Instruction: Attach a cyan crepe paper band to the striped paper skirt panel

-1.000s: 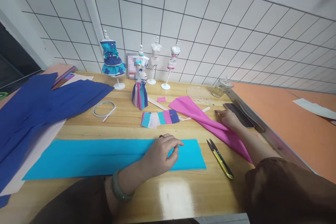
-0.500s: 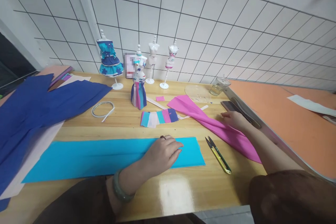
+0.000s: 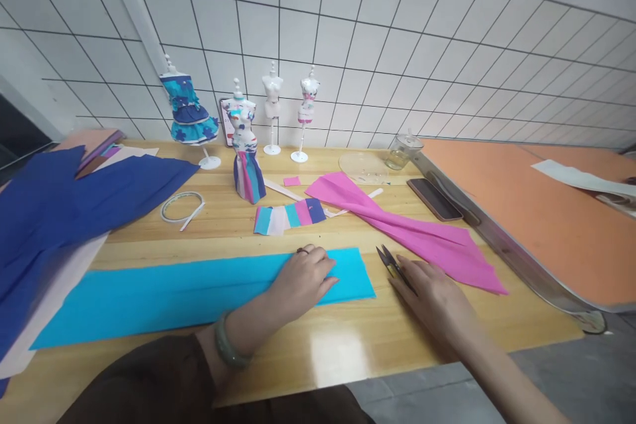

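Observation:
My left hand point(image 3: 304, 278) lies flat, fingers out, on the right end of a long cyan paper strip point(image 3: 163, 295) near the table's front edge. My right hand point(image 3: 432, 295) rests on top of the yellow-handled scissors point(image 3: 390, 262), covering the handles; only the dark blades stick out toward the back left. Its fingers are loosely stretched over them. A pink crepe paper sheet point(image 3: 412, 232) lies just behind the right hand. A small striped paper piece point(image 3: 288, 215) sits behind the cyan strip.
Several small mannequins stand at the tiled wall; one wears a blue dress point(image 3: 189, 116), another a striped skirt point(image 3: 247, 159). Dark blue paper point(image 3: 74, 202) covers the left. A tape roll point(image 3: 181, 205), phone point(image 3: 434, 199), glass jar point(image 3: 400, 152) and clear plate point(image 3: 362, 167) lie about. An orange table point(image 3: 536, 212) adjoins right.
My right hand left the pink paper near the phone and came forward onto the scissors. The left hand stayed on the cyan strip. The view shifted to the right.

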`<action>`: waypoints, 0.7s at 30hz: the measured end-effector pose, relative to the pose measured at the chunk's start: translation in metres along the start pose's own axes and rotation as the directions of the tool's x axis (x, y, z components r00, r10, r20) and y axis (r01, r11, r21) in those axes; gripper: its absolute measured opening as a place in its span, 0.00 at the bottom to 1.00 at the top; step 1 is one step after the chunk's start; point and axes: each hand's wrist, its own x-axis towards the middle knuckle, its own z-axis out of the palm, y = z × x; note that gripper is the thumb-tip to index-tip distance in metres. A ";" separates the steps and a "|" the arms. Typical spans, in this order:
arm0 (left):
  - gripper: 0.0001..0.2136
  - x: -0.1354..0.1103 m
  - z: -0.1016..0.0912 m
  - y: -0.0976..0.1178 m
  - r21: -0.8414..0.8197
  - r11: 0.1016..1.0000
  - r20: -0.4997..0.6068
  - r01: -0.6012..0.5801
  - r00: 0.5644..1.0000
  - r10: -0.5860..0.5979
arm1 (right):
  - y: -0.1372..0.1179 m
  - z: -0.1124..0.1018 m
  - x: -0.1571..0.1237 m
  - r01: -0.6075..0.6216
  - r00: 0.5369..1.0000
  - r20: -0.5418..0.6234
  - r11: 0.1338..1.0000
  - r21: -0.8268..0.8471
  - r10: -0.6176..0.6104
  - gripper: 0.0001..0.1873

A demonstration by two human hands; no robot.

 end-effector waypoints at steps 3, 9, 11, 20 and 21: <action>0.11 0.006 -0.001 0.001 0.018 0.998 -0.029 0.063 0.998 -0.063 | -0.002 0.002 -0.004 0.081 0.996 -0.020 0.991 -0.107 -0.083 0.19; 0.13 0.019 0.005 0.000 -0.017 0.978 -0.050 0.207 0.977 -0.208 | 0.002 0.005 -0.006 -0.042 0.998 -0.044 0.998 -0.046 0.040 0.21; 0.14 0.022 0.008 -0.002 -0.006 0.981 -0.038 0.195 0.980 -0.196 | 0.004 0.006 -0.005 -0.115 0.992 -0.044 0.991 0.074 0.118 0.20; 0.12 0.023 0.009 -0.005 -0.034 0.990 -0.009 0.138 0.990 -0.138 | -0.003 -0.006 0.002 -0.289 0.956 0.180 0.841 0.458 0.230 0.19; 0.13 0.023 0.008 -0.005 -0.045 0.990 -0.011 0.137 0.990 -0.138 | -0.005 -0.008 0.003 -0.312 0.948 0.214 0.835 0.453 0.237 0.19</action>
